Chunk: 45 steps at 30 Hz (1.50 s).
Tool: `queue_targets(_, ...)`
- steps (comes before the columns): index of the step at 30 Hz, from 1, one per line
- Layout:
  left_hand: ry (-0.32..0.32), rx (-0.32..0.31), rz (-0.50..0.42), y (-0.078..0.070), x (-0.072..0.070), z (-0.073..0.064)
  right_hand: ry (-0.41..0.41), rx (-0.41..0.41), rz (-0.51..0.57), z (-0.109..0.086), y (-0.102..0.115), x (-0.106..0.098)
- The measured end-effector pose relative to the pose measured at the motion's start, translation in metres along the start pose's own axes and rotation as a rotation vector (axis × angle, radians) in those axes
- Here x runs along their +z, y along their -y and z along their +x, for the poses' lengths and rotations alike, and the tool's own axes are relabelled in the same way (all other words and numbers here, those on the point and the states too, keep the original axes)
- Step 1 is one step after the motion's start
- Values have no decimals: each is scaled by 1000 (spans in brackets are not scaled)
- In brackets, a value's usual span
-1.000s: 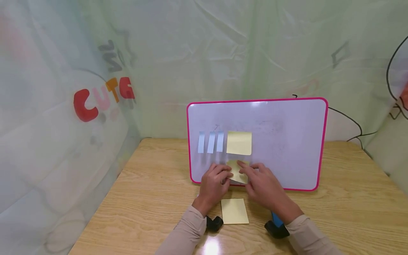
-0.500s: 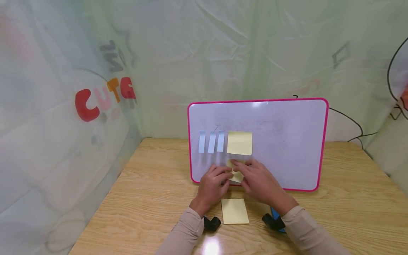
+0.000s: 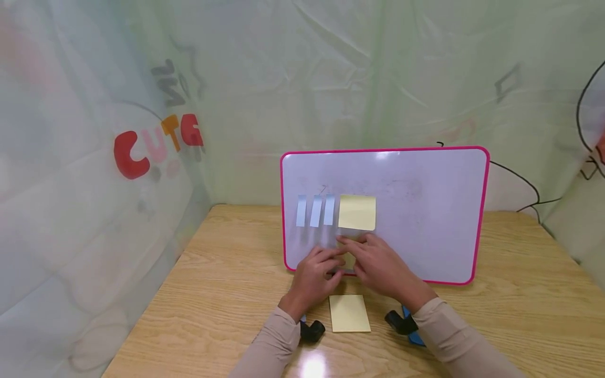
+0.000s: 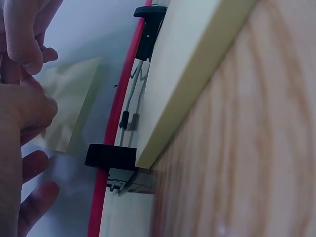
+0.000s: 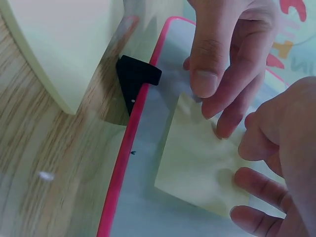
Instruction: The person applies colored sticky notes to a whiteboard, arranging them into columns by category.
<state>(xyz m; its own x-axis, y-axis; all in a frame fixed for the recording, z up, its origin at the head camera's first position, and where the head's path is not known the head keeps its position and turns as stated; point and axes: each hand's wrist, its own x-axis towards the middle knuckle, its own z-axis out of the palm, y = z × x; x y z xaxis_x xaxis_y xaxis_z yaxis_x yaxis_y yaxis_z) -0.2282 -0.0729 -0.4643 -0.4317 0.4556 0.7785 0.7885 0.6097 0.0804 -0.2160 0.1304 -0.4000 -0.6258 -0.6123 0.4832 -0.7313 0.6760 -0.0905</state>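
A yellow sticky note (image 5: 195, 153) lies against the lower part of the pink-framed whiteboard (image 3: 435, 220), mostly covered by the hands in the head view. At its left side, my left hand (image 3: 317, 273) touches it with bent, relaxed fingers. My right hand (image 3: 385, 265) presses the note's upper part with an extended index finger, whose tip is by the upper left corner. Above them another yellow sticky note (image 3: 357, 212) is stuck to the board. Three narrow blue sticky strips (image 3: 315, 211) hang left of that note. A yellow sticky pad (image 3: 350, 313) lies on the table between my forearms.
The whiteboard stands tilted on the wooden table (image 3: 227, 294), with black clips (image 5: 136, 81) at its lower edge. A blue object (image 3: 416, 336) lies partly under my right forearm. Black camera parts (image 3: 312, 332) sit at my wrists. Translucent curtains surround the table.
My right hand has slid left along the lower note, its index fingertip moving from the top middle to the upper left corner. The left hand stays nearly in place.
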Motion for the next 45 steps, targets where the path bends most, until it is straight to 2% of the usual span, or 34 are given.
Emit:
queue_targets(9, 7, 14, -16, -1, -1, 2, -30, 40, 4, -7, -3, 1)
queue_targets(17, 20, -11, -35, 1, -3, -1, -81, 82, -14, -24, -11, -2)
queue_targets(24, 25, -24, -38, 2, -4, -4, -119, 83, -42, -34, -14, -5)
queue_targets(37, 24, -29, -55, 1, -3, -3, -112, 108, -96, -42, -15, -14)
queue_targets(45, 32, -29, -56, 0, -4, -2, -73, 152, -116, -46, -13, -16)
